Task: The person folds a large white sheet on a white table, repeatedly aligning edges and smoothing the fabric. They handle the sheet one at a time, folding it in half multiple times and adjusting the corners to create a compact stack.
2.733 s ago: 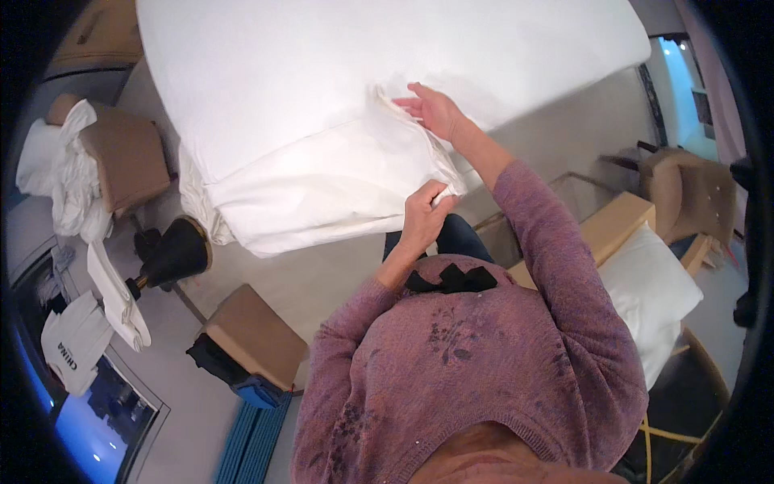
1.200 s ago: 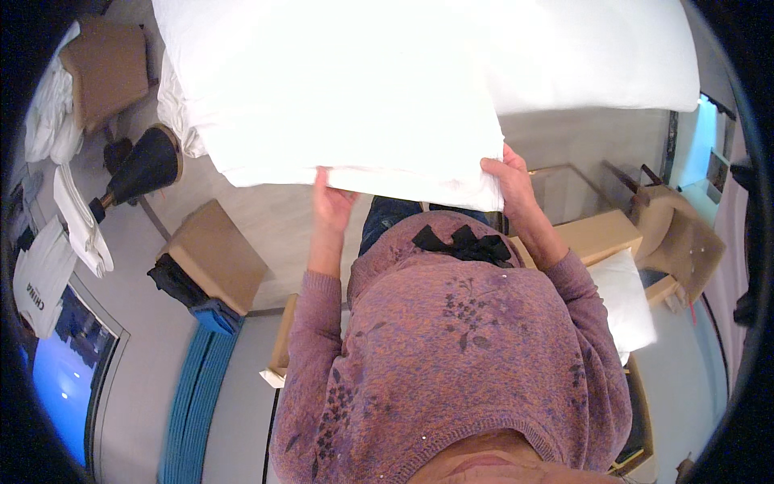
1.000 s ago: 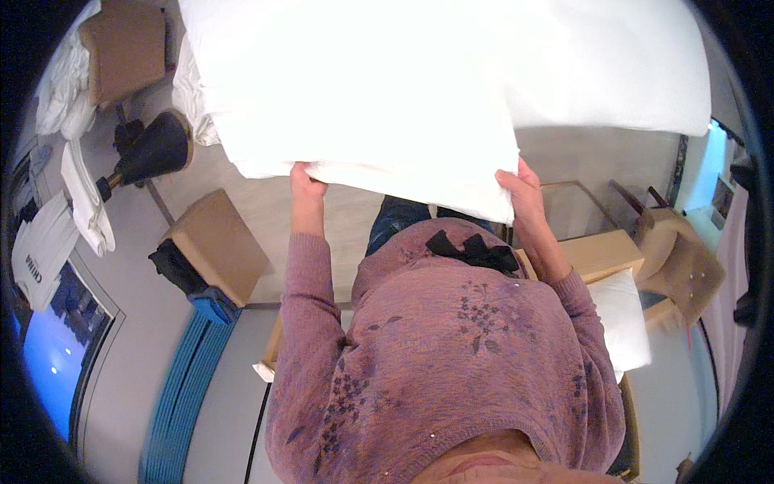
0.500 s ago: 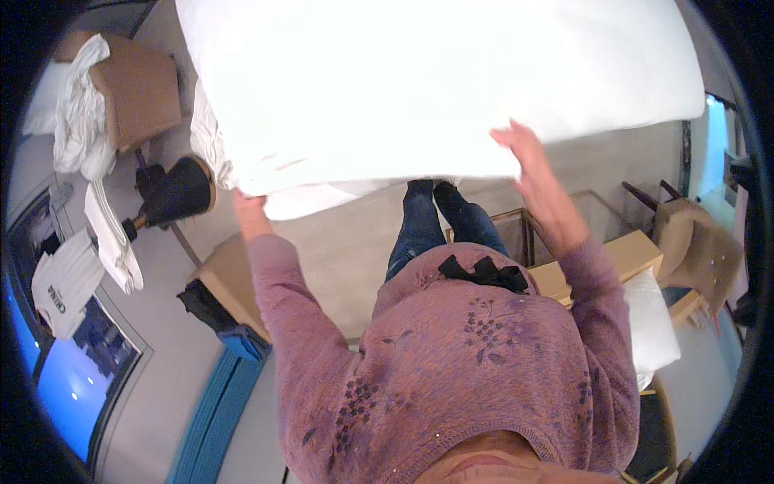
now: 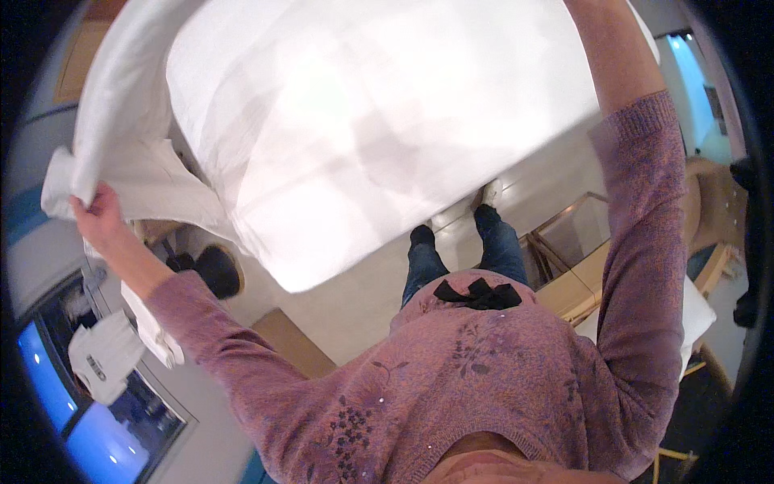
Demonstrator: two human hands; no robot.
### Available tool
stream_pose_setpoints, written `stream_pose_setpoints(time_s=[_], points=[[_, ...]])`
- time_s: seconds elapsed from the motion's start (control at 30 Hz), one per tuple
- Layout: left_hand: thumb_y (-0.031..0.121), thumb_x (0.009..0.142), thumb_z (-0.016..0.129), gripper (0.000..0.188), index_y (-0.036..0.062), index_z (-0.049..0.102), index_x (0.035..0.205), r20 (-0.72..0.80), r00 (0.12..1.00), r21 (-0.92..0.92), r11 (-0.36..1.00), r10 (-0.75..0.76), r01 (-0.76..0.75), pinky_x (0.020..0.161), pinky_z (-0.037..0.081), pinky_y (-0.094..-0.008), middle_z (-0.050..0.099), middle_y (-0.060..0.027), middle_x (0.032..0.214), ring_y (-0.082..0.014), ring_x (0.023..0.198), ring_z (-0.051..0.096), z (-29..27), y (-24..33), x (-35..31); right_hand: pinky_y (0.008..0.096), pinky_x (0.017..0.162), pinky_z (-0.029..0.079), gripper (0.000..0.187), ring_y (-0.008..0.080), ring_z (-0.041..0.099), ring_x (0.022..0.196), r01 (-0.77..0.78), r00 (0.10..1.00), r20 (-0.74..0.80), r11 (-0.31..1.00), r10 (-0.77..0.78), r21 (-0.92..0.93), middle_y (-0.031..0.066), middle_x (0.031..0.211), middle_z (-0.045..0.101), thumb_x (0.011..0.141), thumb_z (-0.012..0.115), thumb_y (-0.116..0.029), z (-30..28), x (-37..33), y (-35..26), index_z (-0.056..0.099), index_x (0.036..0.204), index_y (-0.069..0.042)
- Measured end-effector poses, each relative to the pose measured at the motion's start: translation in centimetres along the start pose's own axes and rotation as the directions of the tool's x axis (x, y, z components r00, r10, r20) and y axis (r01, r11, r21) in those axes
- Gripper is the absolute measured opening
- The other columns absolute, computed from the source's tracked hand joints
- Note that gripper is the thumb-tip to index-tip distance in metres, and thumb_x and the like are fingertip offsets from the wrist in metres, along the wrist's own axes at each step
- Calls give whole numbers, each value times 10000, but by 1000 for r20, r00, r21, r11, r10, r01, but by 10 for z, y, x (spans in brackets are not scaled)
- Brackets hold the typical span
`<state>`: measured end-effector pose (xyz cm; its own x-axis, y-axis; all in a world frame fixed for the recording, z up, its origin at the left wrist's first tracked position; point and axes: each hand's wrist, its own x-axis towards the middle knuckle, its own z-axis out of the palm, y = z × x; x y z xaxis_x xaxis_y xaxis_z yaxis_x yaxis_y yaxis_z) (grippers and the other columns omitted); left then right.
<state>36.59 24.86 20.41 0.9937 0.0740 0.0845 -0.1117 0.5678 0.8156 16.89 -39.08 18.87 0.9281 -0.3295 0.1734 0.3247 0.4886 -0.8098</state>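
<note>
A white sheet (image 5: 133, 89) rises in a long fold at the left, lifted off the surface. My left hand (image 5: 100, 219) is closed on its edge, the fingers pinching the cloth out to the far left. My right forearm (image 5: 621, 56) stretches up past the top edge of the view, so the hand itself is hidden. Between my arms lies a broad bed-like surface (image 5: 322, 234) covered in smooth white fabric, with its near corner towards me. Soft shadows fall across it.
Under the left side of the bed stands a dark round stool-like thing (image 5: 218, 271). A white printed garment (image 5: 105, 355) hangs by the window (image 5: 113, 444) at the left. Right of my legs are a wooden frame (image 5: 556, 250), a tan chair (image 5: 709, 202) and a white cushion-like thing (image 5: 698, 319).
My left hand has moved outward and up, pulling the cloth's edge off the bed. My right arm has reached far forward, taking its hand out of view. The bed now appears tilted.
</note>
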Motion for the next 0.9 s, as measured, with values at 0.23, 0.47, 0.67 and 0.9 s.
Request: stream_pose_setpoints(time_s=[0.23, 0.47, 0.67, 0.9], points=[[308, 825, 531, 306, 101, 482, 1045, -298, 807, 315, 745, -511, 588, 621, 438, -293, 576, -40, 914, -161, 753, 536, 51, -331, -250, 345, 774, 401, 317, 236, 509, 885, 470, 882, 430, 313, -193, -825, 97, 917, 572, 731, 583, -295, -283, -108, 13, 571, 927, -46], [328, 853, 484, 295, 79, 497, 1009, -705, 415, 17, 571, -576, 821, 533, 454, -289, 584, -51, 888, -188, 708, 548, -17, -437, -407, 295, 518, 422, 238, 134, 521, 588, -778, 599, -550, 585, 582, -228, 53, 689, 577, 654, 578, -110, -364, -265, 143, 591, 856, 16], [330, 822, 483, 385, -12, 533, 652, -739, 471, 584, -110, -481, 804, 364, 391, -259, 535, -100, 520, -194, 381, 493, -5, -395, -393, 297, 622, 439, 363, 159, 546, 690, -773, 630, -510, 535, 586, -340, 72, 791, 594, 630, 611, -162, -365, -286, 148, 580, 938, 27], [187, 767, 542, 184, 10, 567, 725, 241, 903, 963, -31, -355, -269, 565, 431, -299, 561, -85, 634, -180, 597, 544, 144, -475, -324, 336, 489, 498, 438, 187, 581, 658, -861, 449, -591, 500, 670, -88, 96, 805, 591, 650, 665, -266, -348, -318, 159, 563, 992, -11]])
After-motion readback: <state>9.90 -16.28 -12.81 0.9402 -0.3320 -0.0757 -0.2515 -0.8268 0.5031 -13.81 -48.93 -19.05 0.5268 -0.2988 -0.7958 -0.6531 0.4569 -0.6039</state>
